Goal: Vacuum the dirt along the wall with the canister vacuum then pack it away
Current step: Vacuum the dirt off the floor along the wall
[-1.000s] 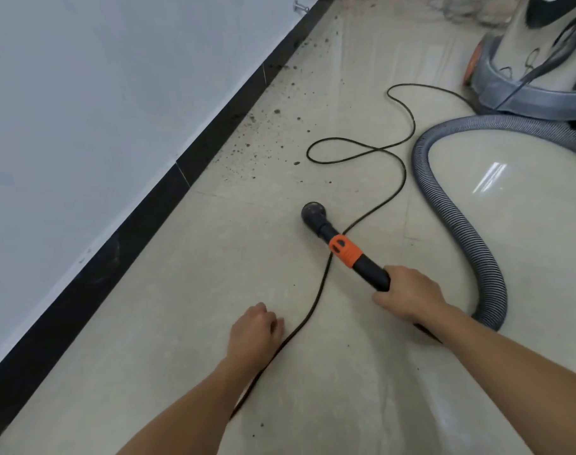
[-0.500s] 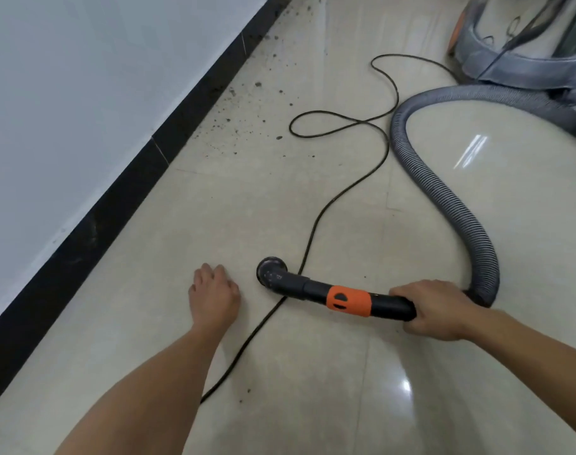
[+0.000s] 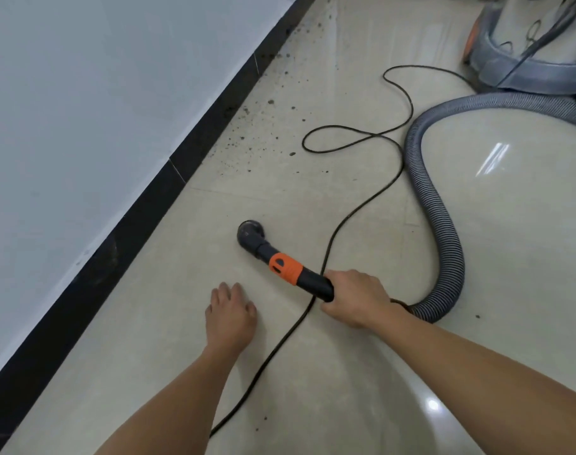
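My right hand grips the black handle of the vacuum wand, which carries an orange collar. Its round black nozzle sits on the beige floor tile, a short way out from the wall. My left hand rests flat on the floor with straight fingers, just left of the wand. A grey ribbed hose loops from my right hand back to the canister vacuum at the top right. Dark specks of dirt lie scattered along the black skirting further ahead.
A thin black power cord snakes over the floor, passes under the wand and runs between my arms. The white wall with its black skirting runs diagonally along the left.
The nozzle has swung forward and toward the wall, the wand now angled up-left. My left hand stays flat on the floor, now below the nozzle. The view has shifted slightly.
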Demonstrator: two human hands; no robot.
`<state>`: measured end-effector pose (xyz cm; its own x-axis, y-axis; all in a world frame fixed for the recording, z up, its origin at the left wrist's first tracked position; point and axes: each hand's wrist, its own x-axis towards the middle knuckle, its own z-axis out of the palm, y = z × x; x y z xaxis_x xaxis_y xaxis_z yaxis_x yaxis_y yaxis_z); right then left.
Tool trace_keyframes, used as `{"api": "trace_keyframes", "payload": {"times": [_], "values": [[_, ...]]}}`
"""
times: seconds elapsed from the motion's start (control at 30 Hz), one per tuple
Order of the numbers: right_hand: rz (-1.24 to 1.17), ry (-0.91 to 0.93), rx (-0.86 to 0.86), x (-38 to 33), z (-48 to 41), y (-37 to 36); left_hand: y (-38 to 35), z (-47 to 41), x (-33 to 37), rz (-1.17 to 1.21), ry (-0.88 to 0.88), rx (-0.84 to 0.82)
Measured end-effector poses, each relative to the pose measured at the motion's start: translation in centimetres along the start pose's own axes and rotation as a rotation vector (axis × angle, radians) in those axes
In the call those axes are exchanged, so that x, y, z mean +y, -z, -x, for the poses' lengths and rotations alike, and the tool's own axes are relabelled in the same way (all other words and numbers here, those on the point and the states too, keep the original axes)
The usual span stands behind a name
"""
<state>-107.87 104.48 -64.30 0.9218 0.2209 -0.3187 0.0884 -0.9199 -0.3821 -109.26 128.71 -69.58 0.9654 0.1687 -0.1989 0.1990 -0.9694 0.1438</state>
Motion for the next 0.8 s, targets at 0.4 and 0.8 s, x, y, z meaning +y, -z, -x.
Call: {"api": "trace_keyframes", "payload": {"times": [0.4,0.8], "values": [[-0.162,-0.429,0.192,10.1,-4.4,6.4,-1.5,-5.0,5.0,-0.027,0.106,-0.048],[-0.127,-0.292,0.150,10.1,-16.8,9.4,-2.6,-12.8,7.9,0.037,0.244,0.079]]}}
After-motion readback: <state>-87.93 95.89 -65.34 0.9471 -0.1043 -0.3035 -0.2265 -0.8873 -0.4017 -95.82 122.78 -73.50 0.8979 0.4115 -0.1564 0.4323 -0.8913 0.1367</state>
